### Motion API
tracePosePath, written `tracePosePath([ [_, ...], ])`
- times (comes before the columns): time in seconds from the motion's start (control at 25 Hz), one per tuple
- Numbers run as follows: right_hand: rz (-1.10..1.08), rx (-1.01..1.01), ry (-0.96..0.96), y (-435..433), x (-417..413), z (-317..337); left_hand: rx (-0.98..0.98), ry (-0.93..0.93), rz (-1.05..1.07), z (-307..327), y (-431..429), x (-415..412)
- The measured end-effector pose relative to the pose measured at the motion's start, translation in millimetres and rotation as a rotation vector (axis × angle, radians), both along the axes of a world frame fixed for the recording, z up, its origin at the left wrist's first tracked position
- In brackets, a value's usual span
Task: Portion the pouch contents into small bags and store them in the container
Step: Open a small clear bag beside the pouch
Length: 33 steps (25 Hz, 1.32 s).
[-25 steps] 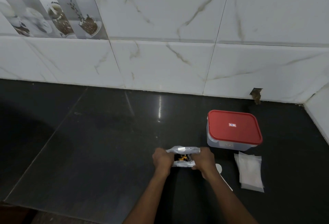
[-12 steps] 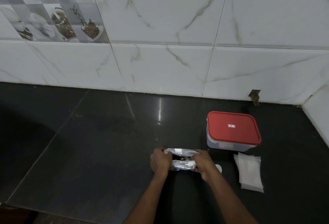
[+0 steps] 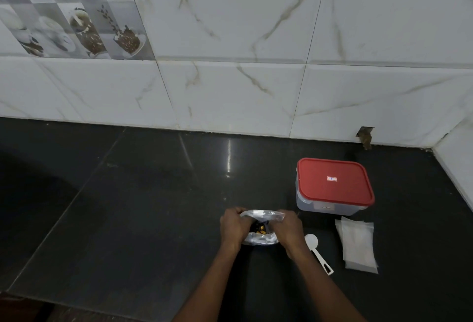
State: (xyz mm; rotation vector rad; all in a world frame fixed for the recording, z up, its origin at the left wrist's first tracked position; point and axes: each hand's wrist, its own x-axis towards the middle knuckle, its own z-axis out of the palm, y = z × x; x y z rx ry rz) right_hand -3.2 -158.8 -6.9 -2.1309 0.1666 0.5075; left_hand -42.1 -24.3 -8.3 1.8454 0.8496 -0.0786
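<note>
Low in the centre of the frame, the left hand (image 3: 234, 227) and right hand (image 3: 288, 228) each grip a side of the silvery pouch (image 3: 261, 228), holding its mouth open (dark and orange bits show inside). The red-lidded container (image 3: 334, 186), scoop (image 3: 317, 251) and small bags (image 3: 357, 243) lie to the right on the black counter (image 3: 128, 206).

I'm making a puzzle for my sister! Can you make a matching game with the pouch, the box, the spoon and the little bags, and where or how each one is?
Things:
1. pouch
2. container
3. spoon
4. small bags

States:
A. stacked flat, just nearer the person than the container
B. held open by the left hand and right hand
C. closed with a red lid
D. white, lying beside the right hand

Pairs: 1-B, 2-C, 3-D, 4-A.
</note>
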Motion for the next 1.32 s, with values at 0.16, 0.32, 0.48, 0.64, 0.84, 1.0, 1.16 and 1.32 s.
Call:
tracePosePath([
  [0.16, -0.016, -0.028, 0.021, -0.8, -0.2, -1.6, -0.125, 0.039, 0.037, -3.1, 7.0, -1.2],
  [0.32, -0.056, -0.074, 0.009, -2.0, 0.3, -8.0, -0.253, 0.162, 0.048, -0.7, 17.4, -0.4],
  [0.48, -0.071, -0.110, -0.020, 1.2, -1.9, -13.8, -0.261, 0.189, 0.084, 0.8, 16.6, -0.4],
  [0.64, -0.073, -0.125, -0.025, 2.7, -0.4, -16.3, -0.376, 0.161, 0.168, 1.9, 12.3, 5.6],
  [0.84, -0.070, -0.118, 0.014, 3.3, 5.1, -19.2, -0.448, 0.084, 0.220, -3.7, 9.3, 6.6],
  [1.0, -0.047, -0.109, 0.011, -3.5, 12.3, -15.9, -0.488, 0.073, 0.148, -3.2, 11.8, 5.8],
  [1.16, 0.074, -0.141, -0.007, -9.4, 15.8, -18.0, -0.296, 0.066, 0.156, -12.9, 12.3, 7.4],
  [1.32, 0.293, -0.146, -0.110, -16.0, 9.8, -0.2, 0.040, 0.072, -0.063, 11.0, 6.9, -1.8],
])
